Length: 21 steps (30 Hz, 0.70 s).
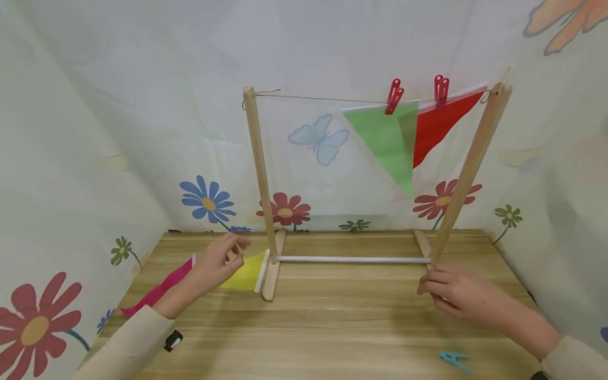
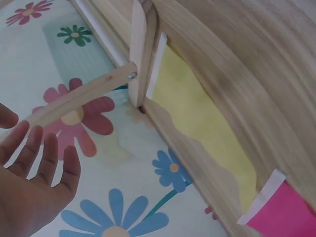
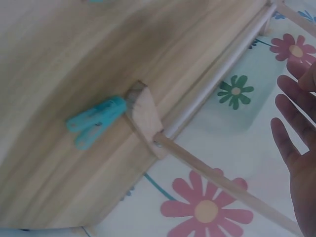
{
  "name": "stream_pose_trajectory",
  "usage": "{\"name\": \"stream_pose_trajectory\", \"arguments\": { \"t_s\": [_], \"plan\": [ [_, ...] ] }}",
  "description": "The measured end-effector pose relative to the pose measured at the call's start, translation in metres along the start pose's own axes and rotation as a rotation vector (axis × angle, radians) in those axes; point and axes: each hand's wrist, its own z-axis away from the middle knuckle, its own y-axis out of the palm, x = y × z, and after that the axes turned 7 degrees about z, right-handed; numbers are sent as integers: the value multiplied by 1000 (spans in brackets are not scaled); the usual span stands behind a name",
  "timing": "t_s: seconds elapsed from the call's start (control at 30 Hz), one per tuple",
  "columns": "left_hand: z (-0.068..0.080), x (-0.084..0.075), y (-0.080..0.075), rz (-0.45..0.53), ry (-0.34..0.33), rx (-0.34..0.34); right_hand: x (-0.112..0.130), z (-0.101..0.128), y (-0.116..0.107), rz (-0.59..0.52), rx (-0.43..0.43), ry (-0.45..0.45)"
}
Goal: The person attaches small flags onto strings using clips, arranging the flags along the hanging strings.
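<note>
A wooden rack stands on the table with a string across its top. Two red pegs clip a green flag and a red flag to the string. A yellow flag and a pink flag lie flat by the rack's left foot. My left hand hovers just above them, fingers relaxed and holding nothing. My right hand is beside the rack's right foot, fingers loose and empty. A teal peg lies against that foot.
Another teal peg lies near the table's front right edge. A white rod joins the rack's two feet. Flowered cloth hangs on three sides of the table.
</note>
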Motion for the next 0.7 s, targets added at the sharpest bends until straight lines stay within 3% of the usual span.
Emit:
{"name": "stream_pose_trajectory", "arguments": {
  "t_s": [0.27,0.5,0.7],
  "plan": [
    [4,16,11,-6,-1,11,6,24,2,-55,44,166],
    [9,24,18,-26,-78,61,2,44,4,-72,81,258],
    [16,30,29,-149,-94,130,4,61,12,-2,133,368]
  ]
}}
